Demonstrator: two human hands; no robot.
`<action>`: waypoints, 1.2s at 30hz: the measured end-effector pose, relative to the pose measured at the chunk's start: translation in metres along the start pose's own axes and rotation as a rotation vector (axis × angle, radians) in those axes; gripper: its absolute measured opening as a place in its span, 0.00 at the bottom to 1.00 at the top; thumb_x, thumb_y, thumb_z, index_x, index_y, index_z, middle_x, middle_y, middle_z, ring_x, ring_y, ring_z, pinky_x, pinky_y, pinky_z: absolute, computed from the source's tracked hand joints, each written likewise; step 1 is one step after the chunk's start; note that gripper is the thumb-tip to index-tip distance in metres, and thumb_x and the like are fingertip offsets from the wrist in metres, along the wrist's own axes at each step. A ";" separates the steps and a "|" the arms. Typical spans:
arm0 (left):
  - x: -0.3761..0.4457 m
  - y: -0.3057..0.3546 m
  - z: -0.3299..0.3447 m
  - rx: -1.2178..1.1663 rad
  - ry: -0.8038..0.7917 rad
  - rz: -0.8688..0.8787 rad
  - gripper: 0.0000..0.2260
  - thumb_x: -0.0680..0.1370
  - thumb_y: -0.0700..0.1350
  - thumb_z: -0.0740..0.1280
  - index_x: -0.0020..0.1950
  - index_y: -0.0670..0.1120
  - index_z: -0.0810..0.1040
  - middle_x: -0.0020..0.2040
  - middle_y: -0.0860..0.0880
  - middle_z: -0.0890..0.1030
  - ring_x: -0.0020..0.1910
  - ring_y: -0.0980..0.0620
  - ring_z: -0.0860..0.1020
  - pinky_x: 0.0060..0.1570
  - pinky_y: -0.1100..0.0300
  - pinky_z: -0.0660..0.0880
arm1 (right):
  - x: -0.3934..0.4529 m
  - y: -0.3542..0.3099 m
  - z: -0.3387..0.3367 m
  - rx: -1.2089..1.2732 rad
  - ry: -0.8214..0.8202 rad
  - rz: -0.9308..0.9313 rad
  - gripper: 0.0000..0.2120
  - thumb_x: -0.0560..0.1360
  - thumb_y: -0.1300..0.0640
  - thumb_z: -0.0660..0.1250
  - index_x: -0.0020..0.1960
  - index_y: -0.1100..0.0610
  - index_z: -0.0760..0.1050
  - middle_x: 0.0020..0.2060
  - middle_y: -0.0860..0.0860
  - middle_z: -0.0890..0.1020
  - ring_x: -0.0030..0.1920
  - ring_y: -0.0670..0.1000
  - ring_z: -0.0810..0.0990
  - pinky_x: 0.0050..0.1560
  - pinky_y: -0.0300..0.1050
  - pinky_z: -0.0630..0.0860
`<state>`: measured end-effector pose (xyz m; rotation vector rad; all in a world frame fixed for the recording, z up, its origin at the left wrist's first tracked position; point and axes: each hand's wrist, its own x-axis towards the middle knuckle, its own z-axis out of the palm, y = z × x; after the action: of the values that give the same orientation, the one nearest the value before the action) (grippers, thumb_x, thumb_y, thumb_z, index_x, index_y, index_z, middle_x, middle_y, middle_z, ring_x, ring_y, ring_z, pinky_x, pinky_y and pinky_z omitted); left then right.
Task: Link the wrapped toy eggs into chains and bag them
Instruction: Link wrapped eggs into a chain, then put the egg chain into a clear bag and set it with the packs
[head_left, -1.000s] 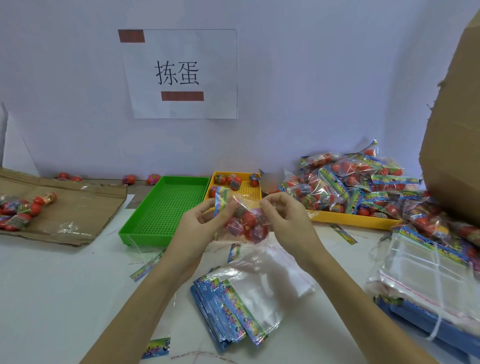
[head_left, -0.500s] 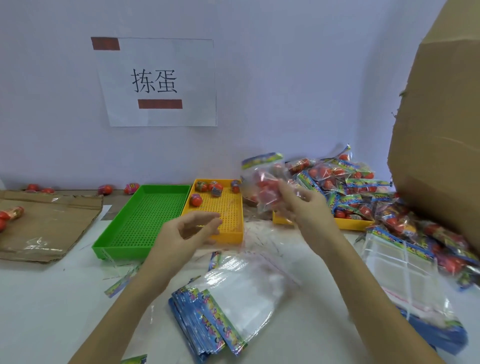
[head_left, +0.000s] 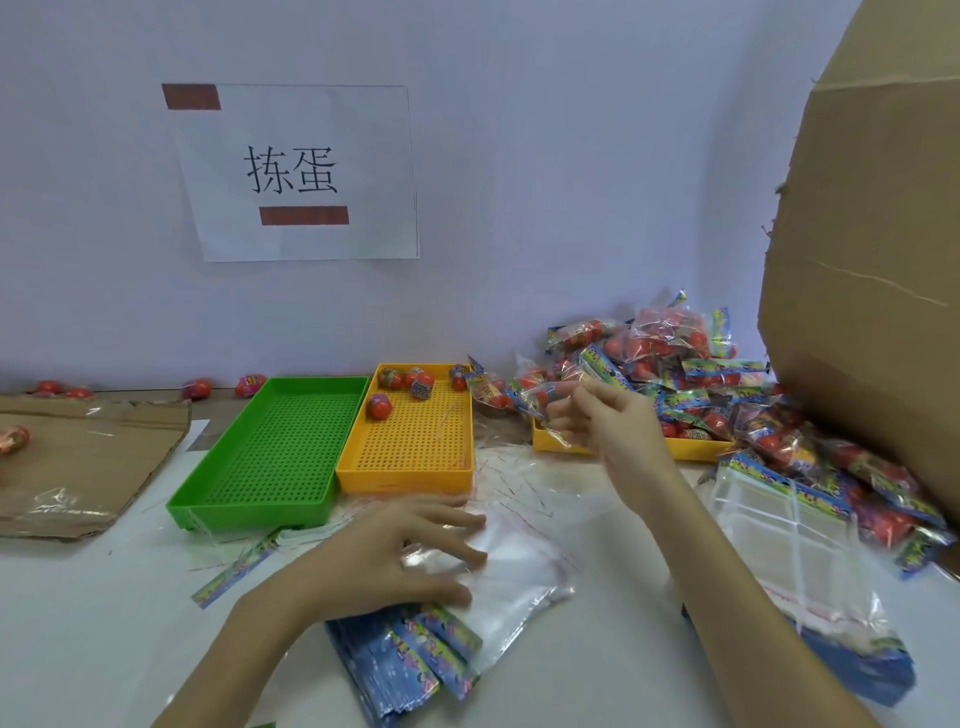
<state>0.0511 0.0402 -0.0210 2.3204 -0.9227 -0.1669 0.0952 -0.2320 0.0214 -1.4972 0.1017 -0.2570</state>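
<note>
A pale wall (head_left: 545, 156) carries a taped paper sign (head_left: 296, 174) with two printed characters, and below it a white tabletop (head_left: 93, 613) holds the work. Near the wall a green perforated tray (head_left: 270, 457) sits touching a yellow perforated tray (head_left: 415, 441) on its right; a few wrapped toy eggs (head_left: 379, 405) lie at the far end of the yellow one. Further right a second yellow tray (head_left: 696, 447) is heaped with filled bags of eggs (head_left: 670, 364), the heap spilling towards a large cardboard box (head_left: 872, 260) at the right edge. The right hand (head_left: 608, 421) is raised in front of that heap, fingers loosely bent and holding nothing that can be made out, though it is blurred. The left hand (head_left: 395, 556) lies low with spread, nearly straight fingers resting on the clear top sheet of a stack of empty bags (head_left: 415, 644) with blue printed headers, close to the person. Another stack of empty bags (head_left: 795, 545) lies at the right beneath the box. A flattened piece of cardboard (head_left: 78, 457) lies at the far left, with a wrapped egg on it, and several loose eggs (head_left: 197, 387) sit along the wall behind it. Thin plastic strips (head_left: 519, 483) litter the tabletop between the trays and the hands.
</note>
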 end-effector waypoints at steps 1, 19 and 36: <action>0.001 -0.001 0.000 0.030 0.046 0.009 0.13 0.74 0.60 0.76 0.58 0.64 0.86 0.67 0.70 0.77 0.72 0.73 0.66 0.70 0.72 0.62 | -0.003 0.002 0.005 -0.069 -0.056 -0.024 0.11 0.84 0.64 0.61 0.53 0.63 0.83 0.37 0.54 0.86 0.36 0.51 0.83 0.37 0.40 0.81; 0.009 -0.002 -0.011 -1.015 0.534 -0.310 0.29 0.80 0.64 0.59 0.57 0.40 0.85 0.51 0.37 0.87 0.51 0.39 0.87 0.48 0.55 0.84 | -0.024 0.000 0.029 -0.409 -0.603 -0.154 0.06 0.79 0.56 0.72 0.53 0.57 0.85 0.41 0.51 0.87 0.39 0.49 0.86 0.45 0.43 0.82; 0.002 -0.008 -0.016 -0.935 0.908 -0.330 0.10 0.77 0.44 0.75 0.55 0.41 0.86 0.48 0.43 0.89 0.45 0.49 0.88 0.42 0.62 0.83 | -0.022 0.002 0.027 -0.170 -0.534 0.009 0.07 0.78 0.55 0.73 0.52 0.58 0.86 0.46 0.56 0.88 0.44 0.50 0.86 0.48 0.39 0.81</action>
<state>0.0626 0.0514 -0.0131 1.3756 0.0434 0.2634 0.0804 -0.2003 0.0200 -1.6873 -0.3039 0.1680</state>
